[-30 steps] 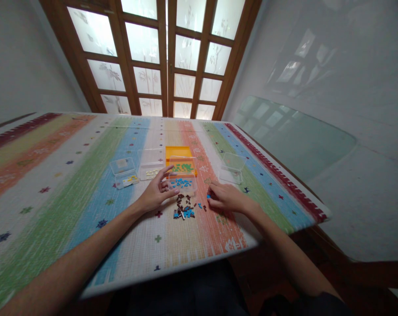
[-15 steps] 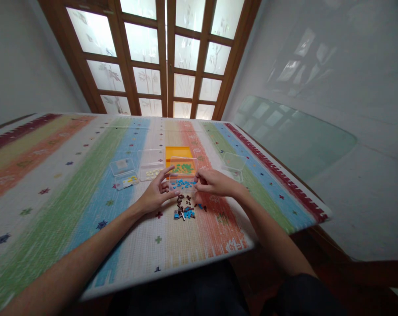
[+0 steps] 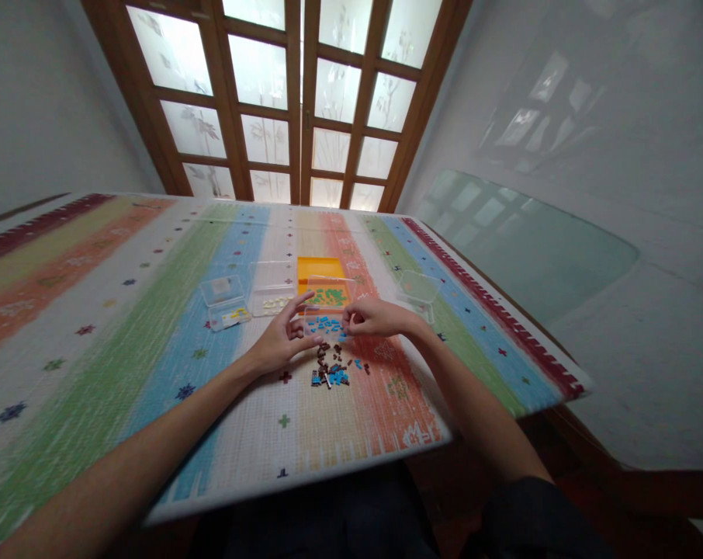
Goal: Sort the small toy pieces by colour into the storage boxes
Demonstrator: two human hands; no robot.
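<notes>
A clear plastic box with small blue bricks [image 3: 323, 324] stands between my hands. My left hand [image 3: 280, 339] is at its left side, thumb and index finger spread apart, the other fingers curled near the box wall. At the box's right edge, my right hand [image 3: 375, 317] has its fingertips pinched together; whatever is between them is too small or hidden to make out. Just in front lies a pile of brown and blue bricks [image 3: 332, 376], with looser brown bricks [image 3: 323, 351] above it. A stray blue brick [image 3: 358, 363] lies to the right.
Behind the blue bricks are green bricks [image 3: 328, 296] in a clear box, and an orange-yellow tray [image 3: 320, 268]. To the left are a box of cream pieces [image 3: 276, 303] and an open box with yellow pieces [image 3: 233, 316]. Another clear open box [image 3: 420, 286] stands right.
The view has shifted slightly, moving the scene a little to the right. My right hand's fingertips have drawn up toward the box edge. My left hand keeps nearly the same pose.
</notes>
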